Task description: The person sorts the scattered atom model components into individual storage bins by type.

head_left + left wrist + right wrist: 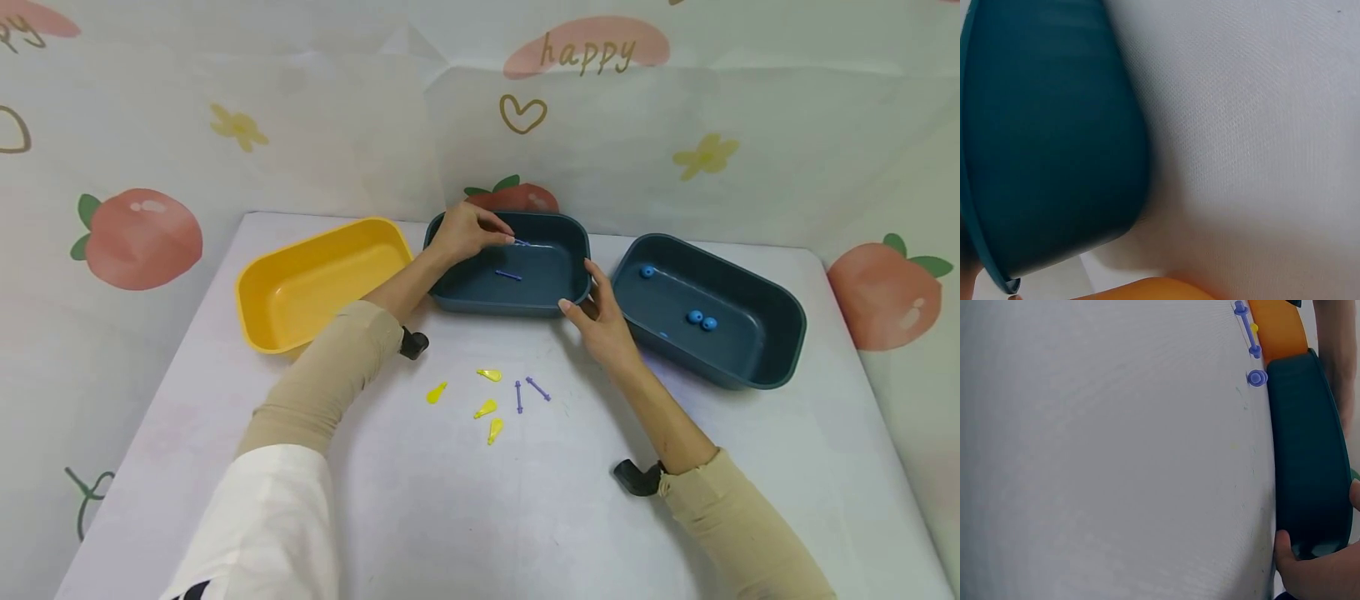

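My left hand (467,233) reaches over the middle dark blue bin (510,310), thumb and fingertips pinching a small purple rod (522,242). A similar purple rod (508,275) lies on the bin's floor. At the bin's right end my right hand (603,327) grips the wall, thumb at the front corner and a finger by the rim. The right wrist view shows that thumb (1283,550) against the bin's outer side (1307,450). Only the bin's outer wall (1054,137) fills the left wrist view; the held rod is hidden there.
On the table in front lie two purple rods (519,397) with knobbed ends and several yellow drop-shaped pieces (486,408). A yellow bin (277,346) stands left. Right, another dark bin (780,379) holds three blue balls (695,317). A patterned backdrop (360,125) rises behind.
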Demonstrator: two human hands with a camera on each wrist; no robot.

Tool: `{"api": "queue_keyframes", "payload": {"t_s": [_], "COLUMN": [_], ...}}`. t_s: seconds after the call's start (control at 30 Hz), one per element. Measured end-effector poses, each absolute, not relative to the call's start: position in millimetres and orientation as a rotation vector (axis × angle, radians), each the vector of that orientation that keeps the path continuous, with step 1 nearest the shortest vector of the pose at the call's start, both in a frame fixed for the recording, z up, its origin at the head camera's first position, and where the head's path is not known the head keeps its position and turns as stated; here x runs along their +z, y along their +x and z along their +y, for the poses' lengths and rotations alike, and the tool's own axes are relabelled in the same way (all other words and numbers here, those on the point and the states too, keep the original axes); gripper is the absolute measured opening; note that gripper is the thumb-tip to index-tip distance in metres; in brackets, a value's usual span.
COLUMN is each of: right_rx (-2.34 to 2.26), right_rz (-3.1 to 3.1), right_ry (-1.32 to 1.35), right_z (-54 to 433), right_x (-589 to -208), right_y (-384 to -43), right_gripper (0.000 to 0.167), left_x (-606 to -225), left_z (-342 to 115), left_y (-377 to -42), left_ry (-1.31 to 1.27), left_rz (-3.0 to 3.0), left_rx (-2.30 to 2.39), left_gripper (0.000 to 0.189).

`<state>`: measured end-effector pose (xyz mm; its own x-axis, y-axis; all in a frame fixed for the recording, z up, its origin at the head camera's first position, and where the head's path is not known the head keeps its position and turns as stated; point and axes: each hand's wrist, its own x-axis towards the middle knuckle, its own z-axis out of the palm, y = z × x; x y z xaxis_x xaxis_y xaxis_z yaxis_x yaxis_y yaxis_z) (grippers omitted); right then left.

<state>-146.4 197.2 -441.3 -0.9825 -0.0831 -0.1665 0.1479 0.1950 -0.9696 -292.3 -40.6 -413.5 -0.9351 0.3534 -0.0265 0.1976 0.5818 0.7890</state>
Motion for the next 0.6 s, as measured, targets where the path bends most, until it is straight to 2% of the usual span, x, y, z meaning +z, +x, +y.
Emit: {"api": "queue_keyframes", "payload": {"t_s": [0.6], "right_rx": [-1.889], "right_rz": [2.289], "right_ry": [0.053], "right_z": [198.1], "right_x": [-441.5], "right_y": [-145.6], "right_gripper": [0.074], "left_x": [-434.3], "left_z": [-27.6], "left_y": [-295.4], "left_ry": [0.439], "left_rz": [2.667], "left_rx": [1.102], "left_gripper": [0.017]}}
